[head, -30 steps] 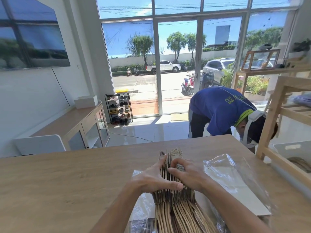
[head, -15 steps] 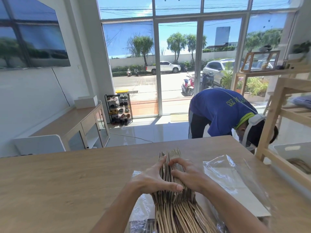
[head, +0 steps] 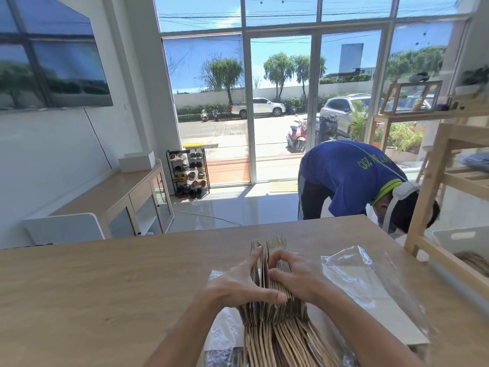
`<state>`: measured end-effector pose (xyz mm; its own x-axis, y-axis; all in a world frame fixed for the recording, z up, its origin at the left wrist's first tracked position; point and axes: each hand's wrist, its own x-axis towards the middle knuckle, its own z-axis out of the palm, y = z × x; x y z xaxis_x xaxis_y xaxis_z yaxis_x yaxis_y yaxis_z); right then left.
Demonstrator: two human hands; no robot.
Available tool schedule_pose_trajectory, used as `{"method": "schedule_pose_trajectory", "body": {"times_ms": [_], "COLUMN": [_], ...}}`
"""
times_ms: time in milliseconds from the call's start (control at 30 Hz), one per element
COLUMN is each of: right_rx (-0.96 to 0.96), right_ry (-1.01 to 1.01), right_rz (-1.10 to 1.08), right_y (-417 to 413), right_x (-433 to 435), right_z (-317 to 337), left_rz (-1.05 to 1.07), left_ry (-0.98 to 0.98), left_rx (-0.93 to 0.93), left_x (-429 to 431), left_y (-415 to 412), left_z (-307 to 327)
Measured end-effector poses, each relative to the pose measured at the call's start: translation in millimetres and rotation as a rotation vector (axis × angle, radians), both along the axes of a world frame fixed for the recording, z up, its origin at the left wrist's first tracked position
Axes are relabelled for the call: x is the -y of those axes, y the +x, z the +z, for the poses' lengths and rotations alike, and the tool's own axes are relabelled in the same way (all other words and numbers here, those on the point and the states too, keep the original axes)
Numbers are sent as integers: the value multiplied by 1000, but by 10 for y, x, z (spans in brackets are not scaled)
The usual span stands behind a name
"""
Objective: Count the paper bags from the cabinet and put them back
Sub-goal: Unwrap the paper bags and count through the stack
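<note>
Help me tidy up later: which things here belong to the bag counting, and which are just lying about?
Part of the job: paper bags, held by left hand and right hand; clear plastic wrapper under them.
Just lying about: shoe rack, white box on the sideboard, wooden shelf.

Yellow lettering (head: pixel 375 162) is printed on the back of a blue shirt (head: pixel 344 181), upside down and too blurred to be read. No other text is legible.

home living room, wall tv (head: pixel 53 64), shoe rack (head: pixel 188 172) by glass doors (head: pixel 280 107)
</note>
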<state>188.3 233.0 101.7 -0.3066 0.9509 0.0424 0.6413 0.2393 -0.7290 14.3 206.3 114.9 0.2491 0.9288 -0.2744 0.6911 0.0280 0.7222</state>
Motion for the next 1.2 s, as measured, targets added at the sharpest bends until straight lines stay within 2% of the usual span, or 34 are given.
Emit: {"method": "schedule_pose_trajectory", "body": {"times_ms": [333, 700, 1033, 1200], "right_rx": [-26, 37, -45, -26], "right_ry": [-29, -30, -118, -67], "right_rz": [23, -21, 67, 38], "right_y": [-15, -60, -30, -56], "right_x": [-24, -40, -42, -75], "right_z": [4, 22, 42, 8], "left_rz": [3, 10, 17, 39], "left_ry": [-5, 0, 14, 14], "left_rx": [-3, 33, 92, 94], "left_x": [-9, 22, 27, 40], "left_y": [-4, -21, -9, -24], "left_z": [-10, 24, 8, 6]}}
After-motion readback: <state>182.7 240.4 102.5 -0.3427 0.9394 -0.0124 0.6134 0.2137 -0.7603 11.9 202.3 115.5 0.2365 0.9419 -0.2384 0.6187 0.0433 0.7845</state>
